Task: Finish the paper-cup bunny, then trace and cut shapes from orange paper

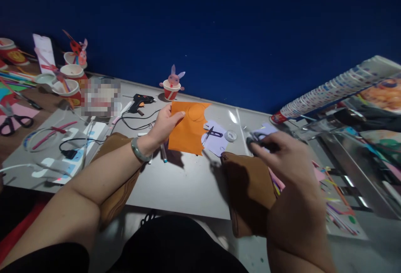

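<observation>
My left hand [164,126] pinches the left edge of a sheet of orange paper [185,133], thumb on top. A circle is drawn near the sheet's upper right, and its right edge is cut unevenly. To the right, my right hand [286,156] is raised above the table, blurred by motion. Its fingers are curled around a dark and greyish thing too smeared to name. Between the hands lie purple paper [216,144], a dark cutter-like tool [214,133] and a roll of clear tape [231,135].
Behind the sheet stand a rabbit-topped paper cup [171,93] and a black glue gun [140,102]. Scissors [14,120], cups and a power cord [70,150] are at left. A brown pouch [247,189] lies at the front edge; a long cup stack [328,87] leans at right.
</observation>
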{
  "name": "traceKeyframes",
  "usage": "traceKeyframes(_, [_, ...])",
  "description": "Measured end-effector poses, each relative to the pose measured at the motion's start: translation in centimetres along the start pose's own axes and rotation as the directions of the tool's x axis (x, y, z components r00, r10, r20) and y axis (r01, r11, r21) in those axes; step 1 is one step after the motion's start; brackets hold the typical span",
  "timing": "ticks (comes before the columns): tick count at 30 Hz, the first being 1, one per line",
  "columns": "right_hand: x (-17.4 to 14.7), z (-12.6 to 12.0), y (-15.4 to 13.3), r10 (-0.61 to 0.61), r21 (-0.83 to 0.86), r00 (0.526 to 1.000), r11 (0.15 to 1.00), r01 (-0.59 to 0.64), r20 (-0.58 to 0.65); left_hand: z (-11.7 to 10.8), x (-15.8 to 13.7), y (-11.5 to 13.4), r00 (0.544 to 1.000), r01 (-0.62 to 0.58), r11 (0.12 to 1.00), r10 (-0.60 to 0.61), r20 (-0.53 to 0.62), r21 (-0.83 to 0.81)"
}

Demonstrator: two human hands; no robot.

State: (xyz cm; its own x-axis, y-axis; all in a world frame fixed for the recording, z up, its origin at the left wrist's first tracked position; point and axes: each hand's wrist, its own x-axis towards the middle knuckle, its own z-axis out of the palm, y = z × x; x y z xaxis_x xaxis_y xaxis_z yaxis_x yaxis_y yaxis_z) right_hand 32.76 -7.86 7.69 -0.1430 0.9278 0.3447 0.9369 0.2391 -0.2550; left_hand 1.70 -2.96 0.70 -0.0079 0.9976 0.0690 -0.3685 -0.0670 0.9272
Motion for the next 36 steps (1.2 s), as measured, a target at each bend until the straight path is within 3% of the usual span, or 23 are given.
traceKeyframes(1, [0.2, 0.2, -0.1, 0.025, 0.12, 0.989, 0.993, -0.007, -0.147, 0.0, 0.0, 0.0, 1.0, -0.005, 1.0, 0.005, 0.001, -0.001])
traceKeyframes(3, [0.4, 1.5, -0.9, 0.046, 0.429, 0.971, 0.901, 0.06, -0.233, 0.1, -0.2, 0.1, 1.0, -0.01, 1.0, 0.01, 0.008, 0.001])
traceKeyframes(5, [0.5, 3.7, -2.1, 0.005, 0.683, 0.998, 0.729, 0.043, -0.068, 0.2, -0.3, 0.1, 1.0, -0.006, 1.0, 0.006, 0.016, 0.003])
traceKeyframes(7, [0.6, 6.3, -2.8, -0.076, 0.768, 0.993, 0.64, -0.017, 0.085, 0.2, -0.3, 0.1, 1.0, -0.002, 1.0, 0.002, 0.024, 0.006])
traceKeyframes(12, [0.4, 10.8, -2.4, -0.159, 0.831, 0.948, 0.534, -0.153, 0.276, 0.1, -0.4, 0.1, 0.999, -0.008, 1.0, 0.007, 0.033, 0.025])
traceKeyframes(18, [-0.3, 11.1, -2.3, -0.211, 0.785, 0.871, 0.56, -0.263, 0.443, 0.4, -0.8, 0.2, 0.999, 0.022, 1.0, -0.023, 0.043, 0.009])
traceKeyframes(23, [-0.8, 11.3, -3.0, -0.28, 0.799, 0.81, 0.5, -0.335, 0.515, 0.6, -1.0, 0.2, 0.996, 0.063, 0.998, -0.063, 0.055, 0.0])
traceKeyframes(27, [-0.9, 11.6, -3.3, -0.29, 0.792, 0.802, 0.513, -0.331, 0.523, 0.7, -1.2, 0.1, 0.993, 0.101, 0.995, -0.101, 0.054, -0.007])
traceKeyframes(36, [-1.3, 12.1, -3.2, -0.279, 0.835, 0.819, 0.405, -0.373, 0.501, 0.8, -1.5, 0.3, 0.984, 0.155, 0.988, -0.155, 0.089, 0.013])
